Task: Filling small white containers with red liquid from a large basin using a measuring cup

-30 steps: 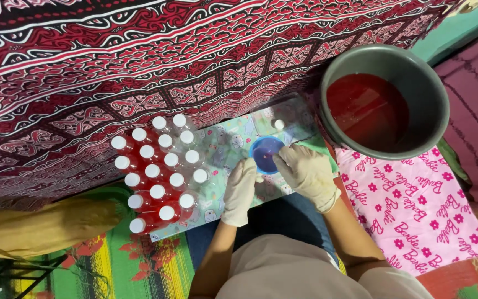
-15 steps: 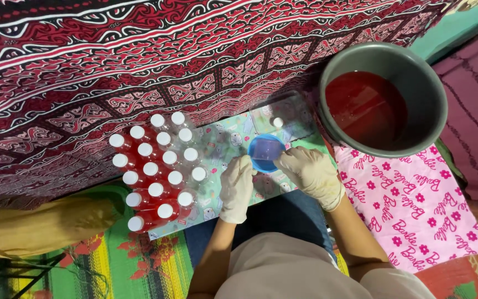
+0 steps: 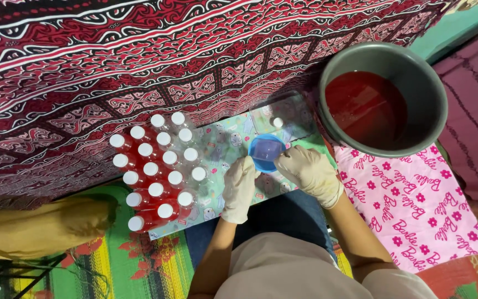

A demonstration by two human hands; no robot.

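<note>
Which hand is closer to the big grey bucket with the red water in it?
The right hand. It sits just below and left of the bucket, by the blue funnel. The left hand is farther away, beyond the funnel.

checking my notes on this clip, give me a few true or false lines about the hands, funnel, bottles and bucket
1. Both hands wear pale gloves. True: left hand, right hand.
2. The funnel is blue. True.
3. The bucket is empty. False: it holds red liquid.
4. The bottles have black caps. False: the caps are white.
5. The bucket stands to the left of the bottles. False: it is to their right.
</note>
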